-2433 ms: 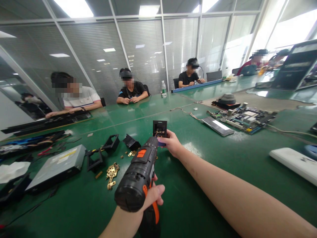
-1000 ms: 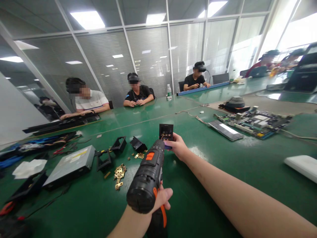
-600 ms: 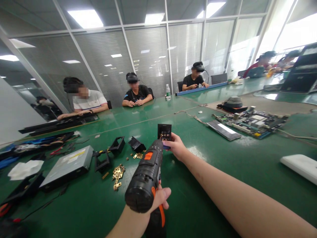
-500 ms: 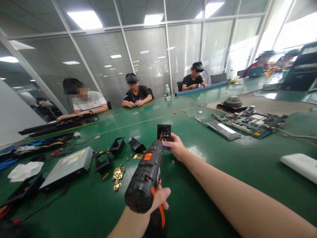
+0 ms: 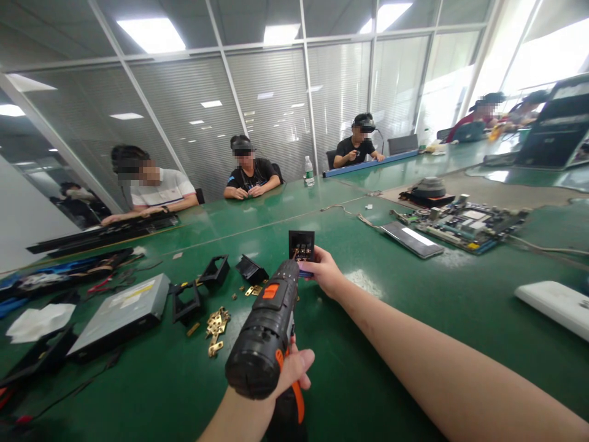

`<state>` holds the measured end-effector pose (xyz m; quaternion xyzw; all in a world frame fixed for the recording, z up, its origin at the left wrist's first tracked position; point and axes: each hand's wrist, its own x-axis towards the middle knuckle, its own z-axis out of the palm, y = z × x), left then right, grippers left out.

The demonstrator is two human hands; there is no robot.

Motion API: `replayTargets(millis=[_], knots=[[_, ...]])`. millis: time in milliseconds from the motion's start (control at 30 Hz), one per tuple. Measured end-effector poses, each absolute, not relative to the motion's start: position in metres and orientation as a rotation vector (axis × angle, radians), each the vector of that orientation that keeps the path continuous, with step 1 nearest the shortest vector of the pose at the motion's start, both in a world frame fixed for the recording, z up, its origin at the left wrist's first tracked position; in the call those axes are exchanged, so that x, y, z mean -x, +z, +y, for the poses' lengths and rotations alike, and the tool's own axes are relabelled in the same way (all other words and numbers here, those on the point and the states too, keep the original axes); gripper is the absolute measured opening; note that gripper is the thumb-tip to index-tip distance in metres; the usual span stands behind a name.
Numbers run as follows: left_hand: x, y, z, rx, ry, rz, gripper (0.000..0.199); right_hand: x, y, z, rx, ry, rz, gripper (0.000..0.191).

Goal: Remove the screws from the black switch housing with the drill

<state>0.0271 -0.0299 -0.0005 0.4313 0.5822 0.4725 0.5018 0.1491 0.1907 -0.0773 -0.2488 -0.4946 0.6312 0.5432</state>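
My left hand [image 5: 294, 368] is wrapped round the handle of a black and orange cordless drill [image 5: 264, 331]. The drill points away from me, its chuck end close to a small black plastic housing [image 5: 301, 240]. That housing, with brassy metal parts inside, is gripped by the fingers and thumb of my right hand [image 5: 324, 270]. The drill body covers part of the view to the bit, so contact with the housing is hard to judge. Left of the drill lie a pile of brass pieces [image 5: 216, 328] and black plastic frames [image 5: 186, 302].
A silver disc drive [image 5: 124, 313] and white tissue [image 5: 41, 322] lie left on the green table [image 5: 368, 380]. To the right are a flat grey battery-like pack [image 5: 411, 239], a circuit board [image 5: 473, 224] and a white case [image 5: 556, 307]. Several people sit across the table.
The whole view has shifted slightly left. My hands keep their hold on the drill and the housing. A person across the table has raised one hand.
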Motion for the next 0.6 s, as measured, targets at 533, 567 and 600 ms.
replayTargets(millis=[533,567,600], knots=[[-0.01,-0.011,-0.008,-1.072,1.103,1.401,0.021,-0.15,-0.076,0.191,0.582,1.487,-1.194,0.047],[-0.009,-0.012,-0.011,-1.069,1.103,1.403,0.019,-0.15,-0.076,0.19,0.59,1.487,-1.193,0.047],[-0.009,-0.012,-0.013,-1.07,1.1,1.403,0.018,-0.15,-0.076,0.19,0.597,1.487,-1.193,0.047]])
